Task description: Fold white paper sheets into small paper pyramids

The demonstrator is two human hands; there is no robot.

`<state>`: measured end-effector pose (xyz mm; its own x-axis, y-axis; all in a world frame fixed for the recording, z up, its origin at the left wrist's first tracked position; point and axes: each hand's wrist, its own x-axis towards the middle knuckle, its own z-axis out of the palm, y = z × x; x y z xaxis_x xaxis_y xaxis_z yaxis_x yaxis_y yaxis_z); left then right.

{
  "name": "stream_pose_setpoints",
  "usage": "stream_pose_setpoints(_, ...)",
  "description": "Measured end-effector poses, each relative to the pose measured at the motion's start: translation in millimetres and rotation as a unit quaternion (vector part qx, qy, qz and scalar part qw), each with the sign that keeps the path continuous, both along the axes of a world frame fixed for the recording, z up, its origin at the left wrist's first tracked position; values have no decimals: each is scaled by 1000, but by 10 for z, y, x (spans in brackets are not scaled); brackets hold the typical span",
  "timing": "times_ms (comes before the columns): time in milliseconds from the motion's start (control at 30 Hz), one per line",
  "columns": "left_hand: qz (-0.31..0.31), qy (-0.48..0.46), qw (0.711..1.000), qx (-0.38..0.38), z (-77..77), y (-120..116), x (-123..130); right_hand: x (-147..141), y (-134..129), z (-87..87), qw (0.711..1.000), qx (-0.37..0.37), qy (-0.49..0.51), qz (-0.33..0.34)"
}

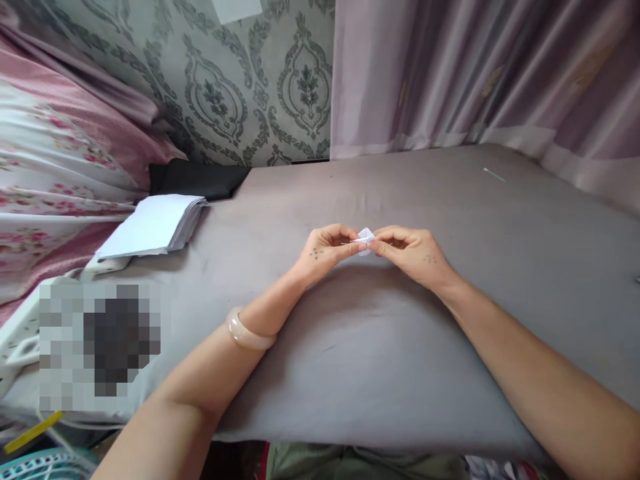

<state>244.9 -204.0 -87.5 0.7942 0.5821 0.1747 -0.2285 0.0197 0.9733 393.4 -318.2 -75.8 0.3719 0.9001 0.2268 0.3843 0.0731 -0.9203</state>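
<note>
A small piece of folded white paper (367,235) is held up between both hands over the grey cloth-covered surface (380,373). My left hand (327,250) pinches its left side between thumb and fingers. On the right side, my right hand (406,250) pinches the same paper, the two thumb tips almost touching. A peaked fold shows above the thumbs, and a little of the paper shows below them. The fingers hide the rest of it.
At the left lies a stack of white paper (145,225) beside a black flat item (200,179). A thin pale stick (494,175) rests at the far right. Curtains (425,73) and a patterned wall stand behind. A blurred patch covers something at the lower left.
</note>
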Motion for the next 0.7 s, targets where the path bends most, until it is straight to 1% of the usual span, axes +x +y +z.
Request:
stream_pose_setpoints(100, 36, -49, 998, 1, 16, -45, 24, -95, 31, -26, 996, 70, 31, -55)
stream_pose_setpoints(167, 43, -63, 997, -5, 32, -68, 28, -126, 39, -34, 993, 87, 52, -65)
stream_pose_setpoints(233, 43, -69, 997, -11, 46, -84, 25, -139, 39, -32, 994, 80, 51, -61)
stream_pose_setpoints(300, 40, -73, 996, -14, 55, -96, 21, -148, 31, -22, 996, 72, 27, -53)
stream_pose_setpoints(433, 47, -62, 997, -27, 67, -124, 26, -179, 7, 9, 996, 87, -3, -28)
stream_pose_setpoints(567, 60, -36, 996, -54, 72, -148, 34, -188, -20, 36, 996, 79, -4, -51)
stream_pose_setpoints(633, 40, -11, 997, -61, 68, -139, 27, -162, -29, 40, 997, 60, -14, -54)
stream_pose_setpoints(700, -2, 32, 999, -43, 60, -110, 10, -116, -31, 33, 998, 30, -37, -50)
